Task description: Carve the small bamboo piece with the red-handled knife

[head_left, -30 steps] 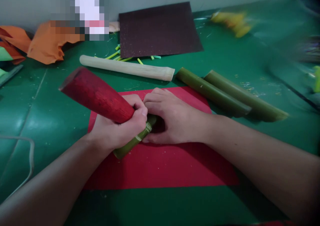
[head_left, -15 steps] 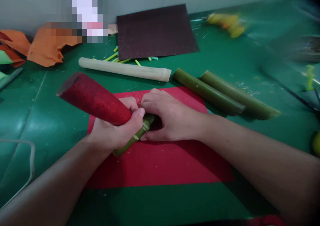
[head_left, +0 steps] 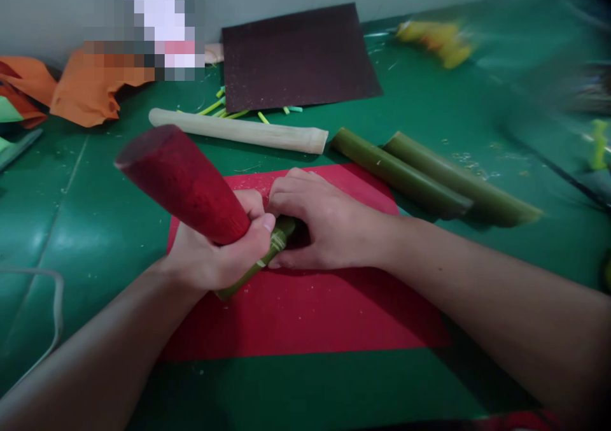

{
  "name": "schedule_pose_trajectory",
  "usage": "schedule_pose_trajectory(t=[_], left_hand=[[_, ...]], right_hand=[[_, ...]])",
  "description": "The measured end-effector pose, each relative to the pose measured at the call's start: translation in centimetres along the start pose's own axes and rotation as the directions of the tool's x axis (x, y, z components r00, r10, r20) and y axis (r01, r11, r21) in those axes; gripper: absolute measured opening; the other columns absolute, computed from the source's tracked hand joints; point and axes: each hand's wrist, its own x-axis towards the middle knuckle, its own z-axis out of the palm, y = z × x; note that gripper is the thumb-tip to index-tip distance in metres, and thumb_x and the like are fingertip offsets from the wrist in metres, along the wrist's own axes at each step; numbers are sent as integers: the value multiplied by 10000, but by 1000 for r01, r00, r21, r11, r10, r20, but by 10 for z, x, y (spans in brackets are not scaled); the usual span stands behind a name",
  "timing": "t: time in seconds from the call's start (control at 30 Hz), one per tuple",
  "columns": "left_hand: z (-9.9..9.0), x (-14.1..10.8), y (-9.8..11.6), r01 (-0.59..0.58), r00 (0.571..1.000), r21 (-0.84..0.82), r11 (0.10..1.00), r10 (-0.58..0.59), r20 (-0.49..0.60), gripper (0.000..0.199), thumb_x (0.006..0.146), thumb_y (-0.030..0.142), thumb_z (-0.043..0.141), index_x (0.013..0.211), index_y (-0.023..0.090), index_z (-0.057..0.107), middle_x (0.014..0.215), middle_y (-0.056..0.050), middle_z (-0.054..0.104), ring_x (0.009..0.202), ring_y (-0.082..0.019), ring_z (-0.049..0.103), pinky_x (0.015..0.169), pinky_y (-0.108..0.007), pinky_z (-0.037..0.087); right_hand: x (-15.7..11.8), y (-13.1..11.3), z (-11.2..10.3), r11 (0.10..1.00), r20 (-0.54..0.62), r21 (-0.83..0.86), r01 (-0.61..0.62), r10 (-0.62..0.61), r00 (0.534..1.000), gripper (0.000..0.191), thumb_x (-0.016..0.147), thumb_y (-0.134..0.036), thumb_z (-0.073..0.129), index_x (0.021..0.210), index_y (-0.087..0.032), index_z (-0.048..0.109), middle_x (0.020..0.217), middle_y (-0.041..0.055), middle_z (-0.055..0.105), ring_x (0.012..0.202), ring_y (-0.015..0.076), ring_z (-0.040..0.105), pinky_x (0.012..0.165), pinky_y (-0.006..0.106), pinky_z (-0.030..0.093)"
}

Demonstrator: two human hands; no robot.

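My left hand (head_left: 214,246) is wrapped round the lower end of a thick red tube (head_left: 186,186), which tilts up to the left. Beneath that hand, a green bamboo piece (head_left: 274,243) lies slantwise on a red sheet (head_left: 305,310). My right hand (head_left: 319,221) curls over the upper right end of the green piece, fingers bent round it and thumb at its lower side. The two hands are close together, near the middle of the red sheet. The fingertips of my right hand are partly hidden.
Behind the sheet lie a pale bamboo stick (head_left: 243,130) and two green bamboo pieces (head_left: 405,173). Farther back are a dark sheet (head_left: 296,58), orange cloth (head_left: 88,90) and a blurred yellow object (head_left: 436,41). A pale cord (head_left: 60,303) lies at the left.
The upper end of the red tube has swung slightly up and to the right, with my left hand still round its lower end. My right hand has hardly moved.
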Motion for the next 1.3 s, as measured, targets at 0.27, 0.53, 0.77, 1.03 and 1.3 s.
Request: schedule_pose_trajectory(t=[0.27,0.53,0.77,1.03,1.3], left_hand=[[-2,1,-1,158,984,-41,987,-161,-72,251,799,210,653,557,200,589,519,25,554,463,-92,462,417,-213,357],[3,3,-7,151,979,-26,988,-153,-134,274,833,222,672,573,203,590,509,32,517,461,-92,440,446,-233,367],[1,-1,-19,49,990,47,998,-42,-133,303,896,241,656,602,201,598,561,26,535,481,-88,418,476,-236,391],[2,-5,-20,57,978,57,997,-44,-202,314,884,239,632,578,205,571,575,19,530,515,-103,455,492,-258,378],[3,-3,-15,72,969,-30,997,-77,-237,296,839,166,635,549,199,587,551,29,548,469,-73,441,456,-222,366]], right_hand=[[0,4,-5,993,-59,-52,-107,104,993,299,786,-409,806,903,-183,648,884,35,617,840,199,514,788,358,348],[-1,7,-6,988,-89,-70,-136,130,988,291,778,-400,802,886,-179,647,850,36,595,830,198,481,759,347,338],[0,7,-6,992,-98,-50,-120,114,989,289,770,-378,807,897,-170,652,851,31,600,829,192,493,778,344,351],[-1,7,-6,989,-96,-53,-135,130,987,306,759,-385,828,902,-182,649,884,39,613,857,204,510,777,348,358],[-1,6,-7,988,-91,-41,-151,147,985,308,755,-384,836,887,-174,653,886,40,617,857,204,506,778,346,352]])
